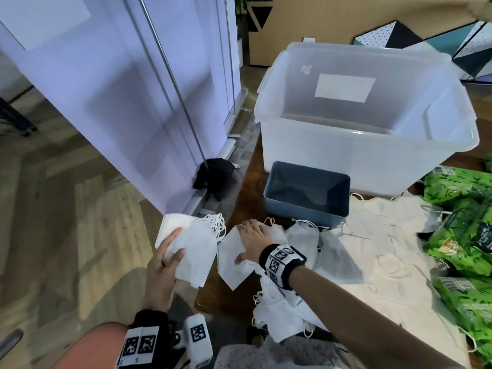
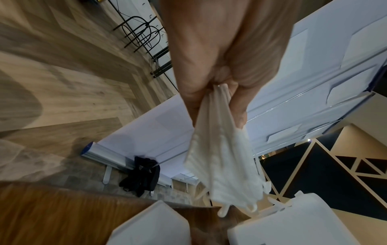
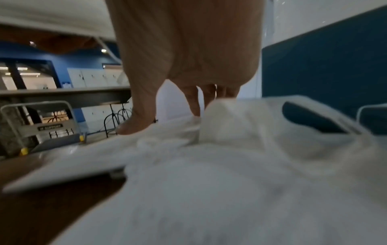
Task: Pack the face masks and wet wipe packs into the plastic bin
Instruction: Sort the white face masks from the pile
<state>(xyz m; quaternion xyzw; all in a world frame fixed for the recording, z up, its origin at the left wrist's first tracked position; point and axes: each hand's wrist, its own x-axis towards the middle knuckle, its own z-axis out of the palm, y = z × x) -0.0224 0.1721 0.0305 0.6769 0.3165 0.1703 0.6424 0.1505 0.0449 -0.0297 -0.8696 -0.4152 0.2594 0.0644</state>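
My left hand (image 1: 162, 265) pinches a stack of white face masks (image 1: 191, 243) off the table's left edge; the left wrist view shows the stack (image 2: 224, 159) clamped between thumb and fingers. My right hand (image 1: 253, 241) lies on a single white mask (image 1: 234, 262) at the table's near-left corner, fingers bent down onto it; the right wrist view shows fingertips (image 3: 136, 126) touching the mask (image 3: 167, 145). More loose masks (image 1: 332, 251) are strewn over the table. Green wet wipe packs (image 1: 458, 235) lie at the right. The big clear plastic bin (image 1: 372, 145) stands behind.
A small blue-grey bin (image 1: 306, 209) sits between the masks and the clear bin. White partition panels (image 1: 119, 102) stand left of the table, with a black cloth (image 1: 213, 177) at their foot. Wood floor (image 1: 53, 222) lies to the left.
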